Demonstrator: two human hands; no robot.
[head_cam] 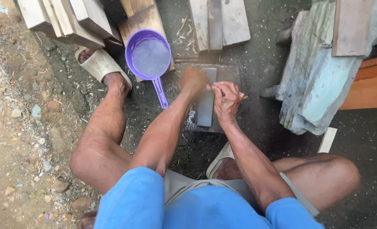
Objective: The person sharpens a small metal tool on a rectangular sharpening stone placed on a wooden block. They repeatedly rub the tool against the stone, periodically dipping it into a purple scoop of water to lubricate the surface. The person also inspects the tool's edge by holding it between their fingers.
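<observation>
Your left hand (192, 80) and right hand (226, 99) pinch a small blade together against the wet stone (205, 112); sharpening looks midway. Dipper (149, 57) at eleven o'clock holds water.

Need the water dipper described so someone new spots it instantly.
Start at the stacked wood planks at top left. Just right of them, beside the left hand, sits the purple plastic dipper, holding water. It is the only purple, round, handled thing there.

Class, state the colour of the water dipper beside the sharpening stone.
Purple; the dipper shows clearly in the head view.
</observation>
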